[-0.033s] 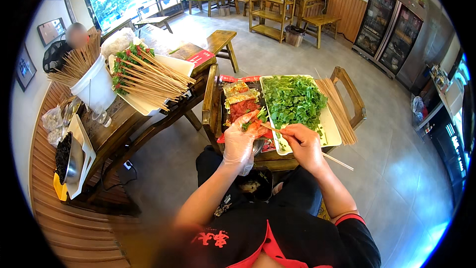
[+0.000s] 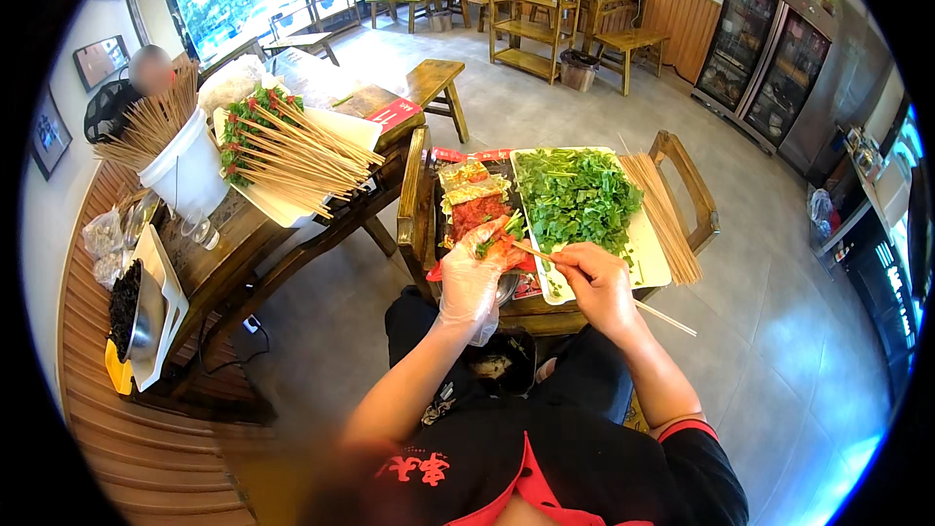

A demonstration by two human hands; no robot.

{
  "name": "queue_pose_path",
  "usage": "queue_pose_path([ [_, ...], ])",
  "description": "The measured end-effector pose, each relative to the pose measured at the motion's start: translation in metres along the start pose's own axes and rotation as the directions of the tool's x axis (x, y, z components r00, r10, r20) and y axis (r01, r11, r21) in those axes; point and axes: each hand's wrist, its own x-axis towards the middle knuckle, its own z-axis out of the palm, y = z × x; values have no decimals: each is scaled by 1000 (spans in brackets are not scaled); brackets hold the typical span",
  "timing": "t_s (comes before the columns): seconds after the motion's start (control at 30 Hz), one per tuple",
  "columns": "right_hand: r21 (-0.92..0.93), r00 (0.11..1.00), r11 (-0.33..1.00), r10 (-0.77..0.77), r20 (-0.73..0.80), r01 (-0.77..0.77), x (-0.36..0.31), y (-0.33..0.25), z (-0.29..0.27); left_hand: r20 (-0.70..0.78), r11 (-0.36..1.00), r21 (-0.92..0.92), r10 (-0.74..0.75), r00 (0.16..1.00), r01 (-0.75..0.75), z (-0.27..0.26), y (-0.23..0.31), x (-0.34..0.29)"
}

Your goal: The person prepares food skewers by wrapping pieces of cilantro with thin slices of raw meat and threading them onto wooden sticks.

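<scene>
In a clear plastic glove, my left hand (image 2: 471,278) is closed around a small bundle of green herbs with a reddish meat slice. My right hand (image 2: 599,282) grips a bamboo skewer (image 2: 670,319), whose front end runs into the bundle at my left fingers; its other end sticks out past my right wrist. Just beyond my left hand lies red sliced meat (image 2: 477,212), with packets (image 2: 473,175) behind it. Chopped leafy herbs (image 2: 579,197) fill much of a white tray (image 2: 651,271) beyond my right hand. Bare skewers (image 2: 662,209) rest along its right edge.
A wooden table (image 2: 216,268) at left carries a white bucket (image 2: 185,170) of skewers, a tray of finished herb skewers (image 2: 292,151), a plastic cup (image 2: 200,231) and a metal bowl (image 2: 146,317) of dark food. A person (image 2: 146,88) sits behind it. Wooden stools and a glass-door fridge (image 2: 760,49) stand farther off.
My right hand and the skewer have shifted very slightly. Both hands keep their hold, and everything around them looks the same.
</scene>
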Motion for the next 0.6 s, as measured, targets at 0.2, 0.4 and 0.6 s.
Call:
queue_pose_path([
  [0.2,-49,999,998,29,36,-27,2,-11,-3,94,911,316,248,964,-265,1,-2,-8],
  [0.4,-104,998,994,20,56,-14,3,-14,-1,131,671,578,485,865,-464,-10,-12,-5],
  [0.6,-125,999,992,2,37,3,1,-14,6,274,339,753,617,738,-563,-3,3,-8],
])
